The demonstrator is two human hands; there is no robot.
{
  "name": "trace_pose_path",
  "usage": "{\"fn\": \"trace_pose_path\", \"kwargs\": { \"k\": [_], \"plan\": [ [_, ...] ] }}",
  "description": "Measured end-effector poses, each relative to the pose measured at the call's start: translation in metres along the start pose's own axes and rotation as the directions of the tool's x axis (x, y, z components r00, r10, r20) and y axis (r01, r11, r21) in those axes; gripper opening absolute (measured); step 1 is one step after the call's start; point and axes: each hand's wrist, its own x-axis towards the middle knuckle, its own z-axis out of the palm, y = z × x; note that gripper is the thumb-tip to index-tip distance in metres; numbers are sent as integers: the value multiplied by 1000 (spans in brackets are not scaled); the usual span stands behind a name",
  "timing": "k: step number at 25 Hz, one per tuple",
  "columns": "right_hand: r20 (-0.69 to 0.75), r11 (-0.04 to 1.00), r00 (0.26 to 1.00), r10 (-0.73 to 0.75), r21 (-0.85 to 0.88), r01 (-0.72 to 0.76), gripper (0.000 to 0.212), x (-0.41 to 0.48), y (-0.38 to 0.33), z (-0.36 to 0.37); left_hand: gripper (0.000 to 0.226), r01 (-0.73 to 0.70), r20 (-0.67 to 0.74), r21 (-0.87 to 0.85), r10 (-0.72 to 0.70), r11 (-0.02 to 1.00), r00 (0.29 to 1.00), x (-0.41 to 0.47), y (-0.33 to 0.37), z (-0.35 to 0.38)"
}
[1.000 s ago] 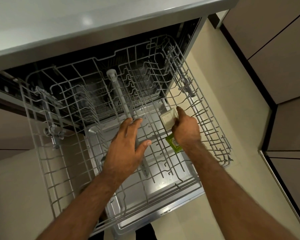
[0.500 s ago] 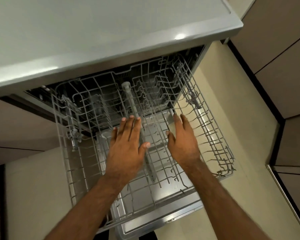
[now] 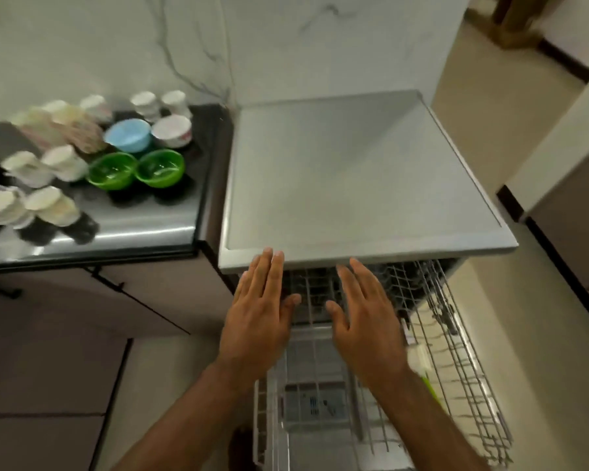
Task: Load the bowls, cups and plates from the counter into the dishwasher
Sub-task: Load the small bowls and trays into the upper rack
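The dishwasher's wire rack (image 3: 463, 379) is pulled out below the grey dishwasher top (image 3: 354, 178). My left hand (image 3: 262, 317) and my right hand (image 3: 364, 317) hover above the rack's back part, fingers straight, holding nothing. A small white and green item (image 3: 422, 367) lies in the rack beside my right wrist. On the dark counter (image 3: 170, 226) at the left stand two green bowls (image 3: 135, 169), a blue bowl (image 3: 128, 134), a white bowl (image 3: 172, 130) and several white cups (image 3: 31, 202), all blurred.
A marble wall (image 3: 286, 45) rises behind the counter and dishwasher. Brown cabinet fronts (image 3: 82, 317) sit under the counter. Beige floor (image 3: 541, 334) runs to the right, bordered by more cabinets (image 3: 568, 205).
My right hand let go of the small white item, which now lies in the rack. Both hands lifted with fingers straight. The view swung up and left, bringing the counter's dishes into sight.
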Motion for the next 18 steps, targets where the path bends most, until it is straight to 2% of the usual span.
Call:
{"fn": "trace_pose_path", "kwargs": {
  "k": [5,8,13,18],
  "plan": [
    [5,991,991,-133,4,133,66,36,-74,-13,70,50,-111,21,-47,999,993,22,-38,-67],
    [22,981,981,-194,-4,194,69,65,-117,-2,71,83,-124,57,-75,995,989,44,-74,-94],
    [74,972,969,-236,8,236,70,120,-183,48,71,133,-135,59,-124,989,983,80,-145,-128],
    [166,960,948,-273,-23,280,69,200,-250,111,77,253,-98,129,-241,959,966,125,-240,-150]
  ]
}}
